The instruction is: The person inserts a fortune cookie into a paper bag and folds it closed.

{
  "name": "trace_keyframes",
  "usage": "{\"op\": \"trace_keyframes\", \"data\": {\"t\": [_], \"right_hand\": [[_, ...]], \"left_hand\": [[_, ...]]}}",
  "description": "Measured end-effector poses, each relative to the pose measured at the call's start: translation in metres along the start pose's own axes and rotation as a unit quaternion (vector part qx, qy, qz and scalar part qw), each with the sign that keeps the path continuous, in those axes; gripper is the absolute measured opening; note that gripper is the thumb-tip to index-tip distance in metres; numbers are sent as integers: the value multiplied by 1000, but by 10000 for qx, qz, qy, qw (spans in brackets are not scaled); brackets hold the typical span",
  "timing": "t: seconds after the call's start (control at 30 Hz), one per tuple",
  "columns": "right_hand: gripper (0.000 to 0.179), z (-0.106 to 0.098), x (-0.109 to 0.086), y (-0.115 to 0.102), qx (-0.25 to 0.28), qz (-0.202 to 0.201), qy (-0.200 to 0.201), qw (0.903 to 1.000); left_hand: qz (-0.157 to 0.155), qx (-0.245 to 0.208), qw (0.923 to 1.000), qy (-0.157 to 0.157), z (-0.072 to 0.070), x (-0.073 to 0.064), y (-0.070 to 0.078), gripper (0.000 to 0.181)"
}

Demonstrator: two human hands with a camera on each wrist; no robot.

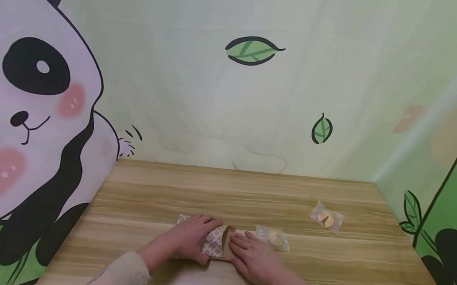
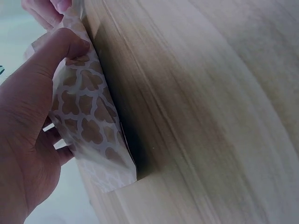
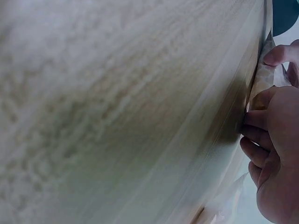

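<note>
A patterned paper bag (image 1: 213, 240), brown with a white lattice print, lies on its side with its mouth gaping to the right. My left hand (image 1: 194, 237) grips its middle, thumb along the near side and fingers over the top. In the left wrist view, the bag (image 2: 88, 116) shows creases and its closed end. My right hand (image 1: 255, 258) lies palm down at the mouth, fingers extended onto the lower lip; the right wrist view has this hand (image 3: 275, 140) low against the bag's edge. Just beyond it rests a clear-wrapped fortune cookie (image 1: 275, 238). The bag's inside is hidden.
A second fortune cookie (image 1: 327, 218) in a clear wrapper sits farther back on the right of the wooden table (image 1: 210, 184). Behind the table hangs a cloth backdrop (image 1: 177, 92) with a panda and leaves printed on it.
</note>
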State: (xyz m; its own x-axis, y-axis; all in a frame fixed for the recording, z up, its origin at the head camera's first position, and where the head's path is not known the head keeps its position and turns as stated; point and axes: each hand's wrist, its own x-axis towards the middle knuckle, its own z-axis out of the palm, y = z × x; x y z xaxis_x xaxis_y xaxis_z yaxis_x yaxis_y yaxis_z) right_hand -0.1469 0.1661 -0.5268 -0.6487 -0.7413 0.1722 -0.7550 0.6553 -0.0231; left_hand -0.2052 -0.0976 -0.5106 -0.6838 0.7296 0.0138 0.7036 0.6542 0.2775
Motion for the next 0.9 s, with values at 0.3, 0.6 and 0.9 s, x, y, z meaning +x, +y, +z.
{"op": "trace_keyframes", "data": {"t": [0.3,0.6,0.9], "right_hand": [[47,-20,-3,14,749,539,356,9951],[56,-60,-16,68,1708,1396,-55,9753],[57,-60,-25,106,1712,1078,-645,9772]], "left_hand": [[-63,-101,9999,79,4,-3,-4,101],[-52,-175,9998,53,4,-6,-7,101],[24,-121,9999,66,3,-6,-6,103]]}}
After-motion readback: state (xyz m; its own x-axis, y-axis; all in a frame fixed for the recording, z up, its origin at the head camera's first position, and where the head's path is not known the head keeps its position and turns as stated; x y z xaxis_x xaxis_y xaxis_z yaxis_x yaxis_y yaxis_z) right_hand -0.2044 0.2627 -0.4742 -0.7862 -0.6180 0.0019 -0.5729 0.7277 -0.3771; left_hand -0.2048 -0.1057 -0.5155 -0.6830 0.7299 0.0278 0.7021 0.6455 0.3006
